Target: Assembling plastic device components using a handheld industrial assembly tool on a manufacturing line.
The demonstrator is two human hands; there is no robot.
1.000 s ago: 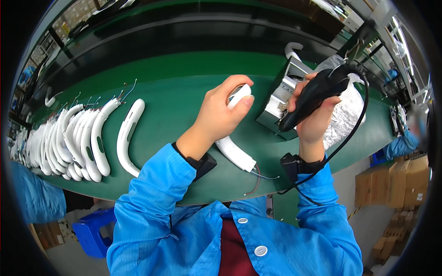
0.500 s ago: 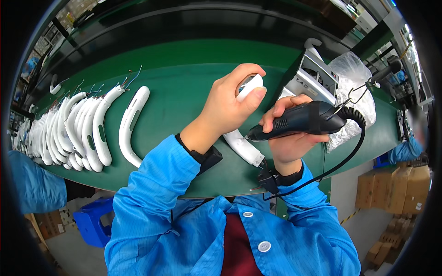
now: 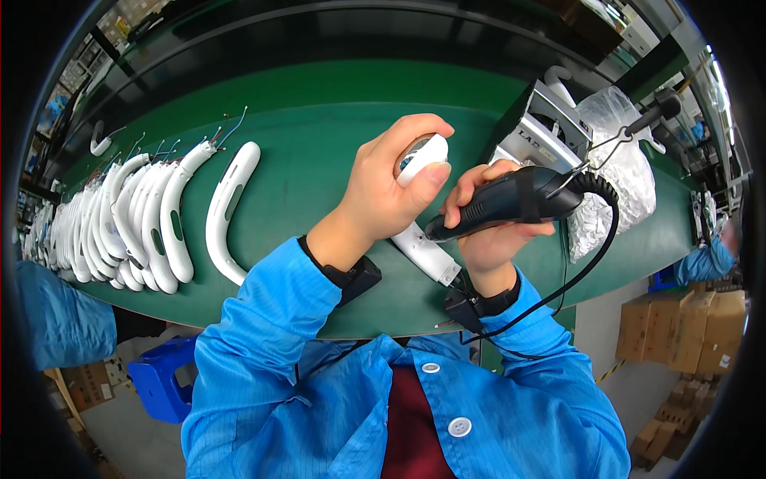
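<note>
My left hand (image 3: 391,172) is closed round the upper end of a curved white plastic handle (image 3: 427,254); its middle is hidden behind the hand. The handle's lower end, with small holes and dark wires, points toward my right wrist. In my right hand (image 3: 495,231) is a black electric screwdriver (image 3: 511,201), fingers wrapped round its body. Its nose points left and meets or nearly meets the handle; the exact contact is hidden. From its rear a coiled cord (image 3: 602,188) hangs, and a wire hook is attached there. Black bands circle both my wrists.
Several white curved handles (image 3: 171,223) with wires stand in a row at the left, and a single one (image 3: 219,215) lies apart. A metal-and-black box (image 3: 542,132) and a clear bag (image 3: 618,191) of white parts stand at the right. Cartons (image 3: 678,327) and a blue stool (image 3: 159,379) are on the floor.
The screwdriver and my right hand have shifted slightly left. My left hand, with the handle's upper end, has also moved a little left. Both grips stay the same.
</note>
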